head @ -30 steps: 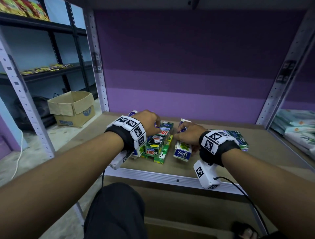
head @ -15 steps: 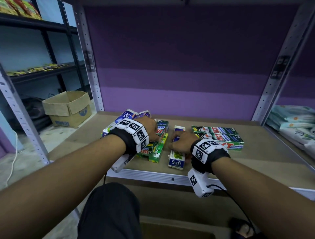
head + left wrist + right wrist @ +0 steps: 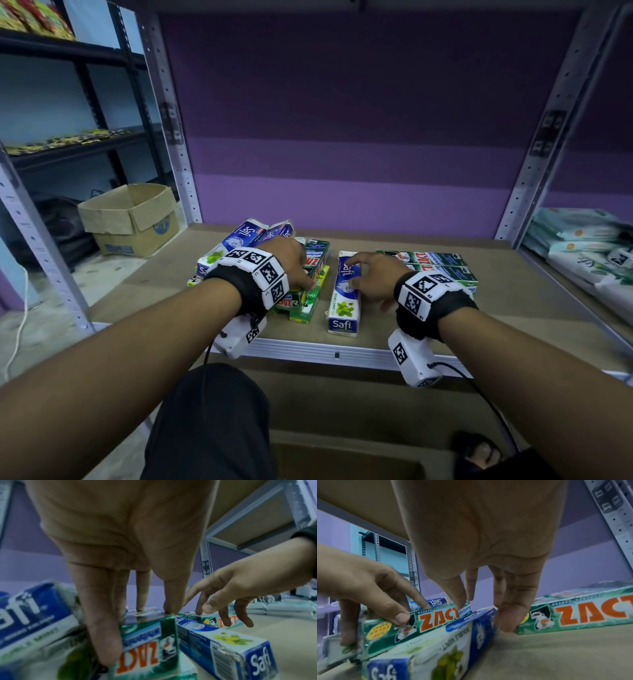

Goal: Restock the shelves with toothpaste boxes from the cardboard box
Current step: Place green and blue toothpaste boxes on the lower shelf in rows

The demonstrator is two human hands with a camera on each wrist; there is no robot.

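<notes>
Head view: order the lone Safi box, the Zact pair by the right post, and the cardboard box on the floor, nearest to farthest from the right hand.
1. Lone Safi box, under the right hand fingers.
2. Zact pair, just right of it.
3. Cardboard box, far left on the floor.

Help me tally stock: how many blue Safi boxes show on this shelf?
3. The middle Safi box lies under the right hand; two back-left Safi boxes lie beyond the left hand. Others may be hidden beneath that arm.
</notes>
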